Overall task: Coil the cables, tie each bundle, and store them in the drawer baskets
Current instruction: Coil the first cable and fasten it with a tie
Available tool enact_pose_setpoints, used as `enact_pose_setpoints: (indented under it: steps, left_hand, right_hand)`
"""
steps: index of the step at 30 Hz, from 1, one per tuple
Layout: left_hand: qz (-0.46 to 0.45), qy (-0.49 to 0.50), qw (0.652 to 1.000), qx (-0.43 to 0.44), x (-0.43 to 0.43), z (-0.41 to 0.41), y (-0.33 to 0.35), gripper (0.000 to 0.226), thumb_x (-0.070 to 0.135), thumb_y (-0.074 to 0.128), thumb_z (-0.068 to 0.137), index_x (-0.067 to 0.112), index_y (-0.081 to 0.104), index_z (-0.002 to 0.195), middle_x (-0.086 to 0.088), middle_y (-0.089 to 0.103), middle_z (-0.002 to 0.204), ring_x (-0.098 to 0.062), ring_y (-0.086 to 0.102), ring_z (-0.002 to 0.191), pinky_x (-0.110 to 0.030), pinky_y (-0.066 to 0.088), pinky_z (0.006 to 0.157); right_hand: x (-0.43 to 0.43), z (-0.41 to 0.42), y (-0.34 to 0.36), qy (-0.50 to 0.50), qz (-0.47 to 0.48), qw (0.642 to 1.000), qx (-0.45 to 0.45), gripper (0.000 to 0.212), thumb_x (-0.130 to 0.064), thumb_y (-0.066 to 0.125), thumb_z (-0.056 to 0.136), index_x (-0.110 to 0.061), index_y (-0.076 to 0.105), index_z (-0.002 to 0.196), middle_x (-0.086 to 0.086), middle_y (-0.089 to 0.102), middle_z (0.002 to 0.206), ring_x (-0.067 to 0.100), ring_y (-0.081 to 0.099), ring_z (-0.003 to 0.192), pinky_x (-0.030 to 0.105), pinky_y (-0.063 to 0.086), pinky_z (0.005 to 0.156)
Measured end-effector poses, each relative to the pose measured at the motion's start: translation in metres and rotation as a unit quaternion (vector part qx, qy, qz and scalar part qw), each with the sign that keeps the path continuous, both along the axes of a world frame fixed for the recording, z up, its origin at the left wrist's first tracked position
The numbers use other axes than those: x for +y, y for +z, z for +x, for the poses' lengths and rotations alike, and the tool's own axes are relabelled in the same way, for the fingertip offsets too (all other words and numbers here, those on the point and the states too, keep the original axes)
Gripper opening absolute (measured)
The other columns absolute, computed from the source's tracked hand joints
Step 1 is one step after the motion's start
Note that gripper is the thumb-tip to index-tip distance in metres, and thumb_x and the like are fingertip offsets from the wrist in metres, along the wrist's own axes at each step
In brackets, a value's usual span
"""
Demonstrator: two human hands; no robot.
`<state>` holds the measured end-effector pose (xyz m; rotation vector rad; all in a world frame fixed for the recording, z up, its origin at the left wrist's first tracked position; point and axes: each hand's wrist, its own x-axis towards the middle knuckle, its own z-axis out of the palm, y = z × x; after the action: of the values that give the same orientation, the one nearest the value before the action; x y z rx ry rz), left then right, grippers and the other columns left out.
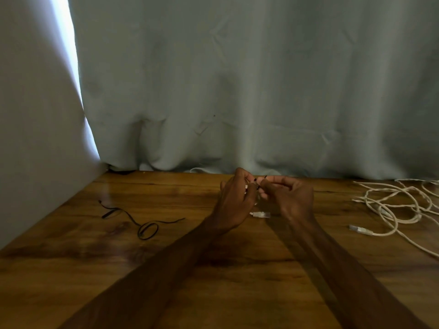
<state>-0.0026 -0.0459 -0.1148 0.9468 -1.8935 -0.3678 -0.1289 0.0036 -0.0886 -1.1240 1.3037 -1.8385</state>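
Nearest the camera, two bare forearms reach out over the wooden bench [71, 269]. To their left a spare black strap [142, 227] lies loose and curled on the wood, well apart from the work. Just beyond the wrists is a white plug [261, 214], on the bench or just above it. It looks like the tail of the white cable bundle [247, 186], which the left hand [234, 200] grips with curled fingers. That hand hides most of the bundle, so the number of turns cannot be told. The right hand [289, 198] is close beside it, fingers bent, pinching the end of a thin black tie [259, 182] that runs between the two hands. The step in hand looks like closing the tie round the coil.

I judge three risks here. The tie is thin and held near its tip, so it could slip from the pinch before it is fastened. If the left hand loosens to help, the springy coil may open out. The free plug could catch on the bench and pull a turn loose.

Off to the right a long white cable [389, 191] sprawls uncoiled with its own plug [359, 230], and a careless elbow could tangle it. Farthest back hangs a pale curtain [237, 79]. No drawer baskets are in view
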Motion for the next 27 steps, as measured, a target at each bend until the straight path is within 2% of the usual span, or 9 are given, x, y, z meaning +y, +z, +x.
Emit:
enact_pose_setpoints:
  steps: [3, 5, 9, 11, 16, 21, 23, 27]
  left_hand:
    - [0.03, 0.006, 0.999, 0.032, 0.002, -0.003, 0.002, 0.017, 0.04, 0.042, 0.101, 0.025, 0.049, 0.104, 0.007, 0.063, 0.091, -0.008, 0.061, 0.088, -0.052, 0.051, 0.091]
    - [0.051, 0.009, 0.997, 0.054, 0.003, -0.004, 0.003, 0.023, 0.045, 0.041, 0.096, 0.026, 0.05, 0.104, 0.004, 0.066, 0.092, -0.015, 0.066, 0.088, -0.053, 0.054, 0.087]
    - [0.081, 0.01, 0.993, 0.088, 0.004, -0.005, 0.006, 0.024, 0.044, 0.047, 0.095, 0.023, 0.053, 0.106, 0.001, 0.068, 0.094, -0.018, 0.068, 0.087, -0.052, 0.057, 0.08]
    - [0.097, 0.009, 0.99, 0.098, 0.004, -0.007, 0.006, 0.025, 0.046, 0.048, 0.094, 0.025, 0.053, 0.107, 0.0, 0.068, 0.096, -0.019, 0.069, 0.089, -0.052, 0.059, 0.078]
    - [0.115, 0.002, 0.988, 0.102, 0.005, -0.012, 0.006, 0.02, 0.043, 0.053, 0.099, 0.025, 0.054, 0.107, 0.001, 0.069, 0.095, -0.017, 0.07, 0.086, -0.049, 0.061, 0.075]
    - [0.125, 0.007, 0.987, 0.103, 0.003, -0.012, 0.008, 0.018, 0.038, 0.054, 0.102, 0.021, 0.056, 0.108, 0.0, 0.068, 0.098, -0.016, 0.068, 0.09, -0.046, 0.06, 0.08]
    - [0.145, 0.008, 0.983, 0.117, 0.002, -0.011, 0.01, 0.016, 0.034, 0.054, 0.102, 0.021, 0.056, 0.108, -0.001, 0.068, 0.099, -0.018, 0.068, 0.091, -0.047, 0.06, 0.081]
    - [0.189, 0.01, 0.971, 0.149, 0.002, -0.01, 0.016, 0.016, 0.03, 0.056, 0.1, 0.017, 0.058, 0.109, -0.003, 0.068, 0.101, -0.019, 0.067, 0.091, -0.04, 0.057, 0.079]
  right_hand:
    - [-0.004, -0.002, -0.004, -0.051, -0.029, 0.993, 0.106, 0.01, -0.006, 0.084, 0.08, -0.005, 0.08, 0.089, 0.004, 0.078, 0.074, 0.01, 0.074, 0.062, 0.017, 0.057, 0.058]
    - [-0.004, -0.003, -0.004, -0.05, -0.036, 0.99, 0.126, 0.011, -0.007, 0.083, 0.081, -0.005, 0.081, 0.092, 0.0, 0.078, 0.075, 0.008, 0.074, 0.064, 0.014, 0.056, 0.058]
    - [-0.002, -0.001, 0.0, -0.004, 0.002, 1.0, -0.008, 0.023, -0.006, 0.086, 0.078, 0.003, 0.074, 0.095, 0.014, 0.078, 0.078, 0.02, 0.077, 0.066, 0.024, 0.061, 0.058]
    - [-0.001, -0.001, 0.001, -0.004, 0.003, 1.0, -0.029, 0.024, -0.004, 0.086, 0.077, 0.005, 0.072, 0.094, 0.018, 0.077, 0.079, 0.022, 0.076, 0.065, 0.026, 0.063, 0.059]
    - [-0.002, -0.001, 0.001, -0.066, -0.059, 0.989, 0.121, 0.011, -0.003, 0.083, 0.081, 0.0, 0.075, 0.088, 0.009, 0.076, 0.07, 0.015, 0.072, 0.056, 0.022, 0.06, 0.055]
    - [-0.002, -0.004, 0.0, -0.056, -0.068, 0.98, 0.177, 0.01, -0.007, 0.084, 0.081, -0.006, 0.08, 0.091, -0.003, 0.076, 0.073, 0.006, 0.073, 0.061, 0.017, 0.058, 0.057]
    - [-0.002, -0.007, 0.003, -0.034, -0.051, 0.981, 0.186, 0.011, -0.009, 0.083, 0.082, -0.006, 0.081, 0.092, 0.0, 0.078, 0.077, 0.01, 0.075, 0.066, 0.02, 0.06, 0.06]
    - [0.0, -0.01, 0.009, 0.024, -0.016, 0.986, 0.162, 0.007, -0.005, 0.08, 0.085, -0.005, 0.081, 0.092, 0.007, 0.079, 0.079, 0.033, 0.077, 0.072, 0.03, 0.063, 0.063]
